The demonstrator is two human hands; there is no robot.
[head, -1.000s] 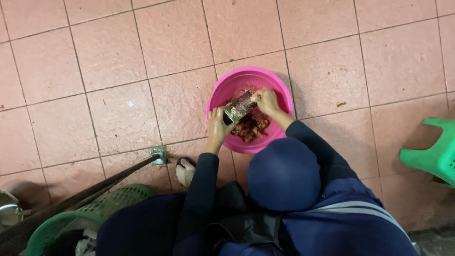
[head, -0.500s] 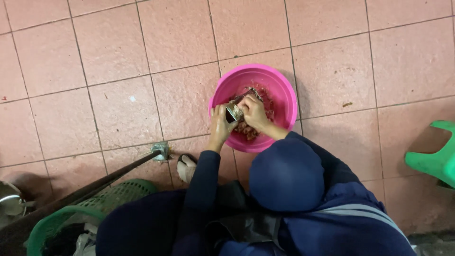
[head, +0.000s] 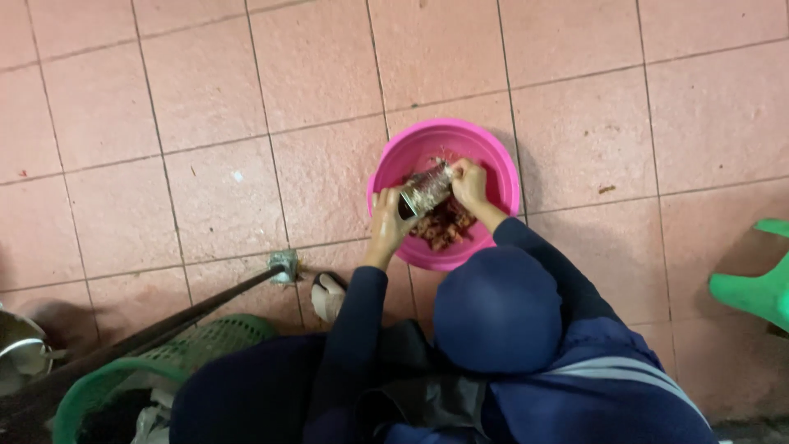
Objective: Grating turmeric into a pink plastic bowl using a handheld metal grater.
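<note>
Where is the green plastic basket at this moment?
In the head view the green plastic basket sits at the bottom left on the pink tiled floor, beside the dark pole, left of the crouching person.

You cannot see what the reddish-brown food (head: 444,226) in the pink basin (head: 493,156) is; it is too small and blurred. The left hand (head: 386,222) and right hand (head: 468,182) cover the ends of the shiny grater-like thing (head: 426,189), so its full shape stays unclear. The dark blue head covering (head: 497,308) hides the near rim of the basin. The green basket (head: 99,386) and the metal pot (head: 20,349) are cut by the picture's edges, and the green stool (head: 752,288) by the right edge.
</note>
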